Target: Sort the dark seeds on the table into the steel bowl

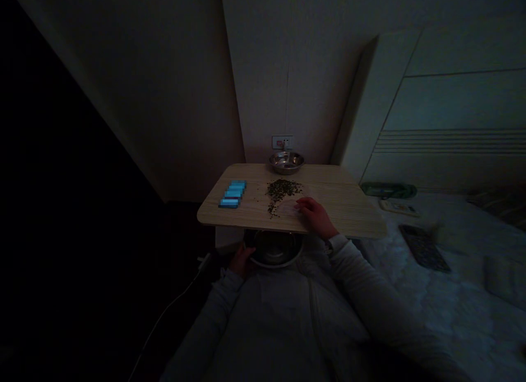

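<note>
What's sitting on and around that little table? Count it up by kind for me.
Metal bowls: 2, the far bowl on the table and the near bowl gripped by the left hand below its edge.
Dark grain pile: 1
Blue row of pieces: 1
Pale sheet: 1, under the right hand.
Total: 5

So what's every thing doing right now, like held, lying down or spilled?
Near bowl, upright, held under the near edge of the table.
Left hand, gripping that bowl's rim.
Seeds, loose heap, spread on the table.
Right hand, resting on the table beside the seeds.
Far bowl, upright, untouched.
Blue pieces, lying in a row, untouched.
</note>
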Motion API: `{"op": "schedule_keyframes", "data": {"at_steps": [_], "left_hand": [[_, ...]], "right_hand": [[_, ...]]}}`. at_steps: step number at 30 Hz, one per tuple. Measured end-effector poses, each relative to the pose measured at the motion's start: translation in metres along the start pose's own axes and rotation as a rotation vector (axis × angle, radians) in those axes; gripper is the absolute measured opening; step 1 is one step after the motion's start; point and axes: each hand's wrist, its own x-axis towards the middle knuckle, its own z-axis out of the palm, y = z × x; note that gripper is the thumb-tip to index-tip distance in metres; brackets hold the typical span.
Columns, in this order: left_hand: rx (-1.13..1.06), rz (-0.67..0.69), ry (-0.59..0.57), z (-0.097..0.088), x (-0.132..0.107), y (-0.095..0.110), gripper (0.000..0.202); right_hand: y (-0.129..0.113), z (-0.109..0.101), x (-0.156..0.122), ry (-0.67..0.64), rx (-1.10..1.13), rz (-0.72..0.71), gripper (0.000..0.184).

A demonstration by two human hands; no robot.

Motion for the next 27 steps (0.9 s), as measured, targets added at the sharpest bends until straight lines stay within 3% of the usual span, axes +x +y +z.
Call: {"op": "schedule_keyframes", "data": {"at_steps": [6, 12, 20, 27], "left_hand": [[-0.030, -0.021, 0.035, 0.001, 0.008, -0.014, 0.032], [-0.005, 0.001, 0.027, -0.015, 0.008, -0.010, 0.040], [-0.079, -0.056, 0.036, 0.002, 0.009, -0.019, 0.042], [-0.064, -0.038, -0.015, -0.002, 0.002, -0.006, 0.037]], "right_hand": [[0.001, 0.001, -0.001, -0.158, 0.060, 0.009, 0.024], [-0.004, 0.001, -0.003, -0.240, 0.013, -0.008, 0.026], [-0.006, 0.001, -0.004, -0.274, -0.034, 0.008, 0.025], [-0.010, -0.001, -0.005, -0.234, -0.001, 0.024, 0.023]]}}
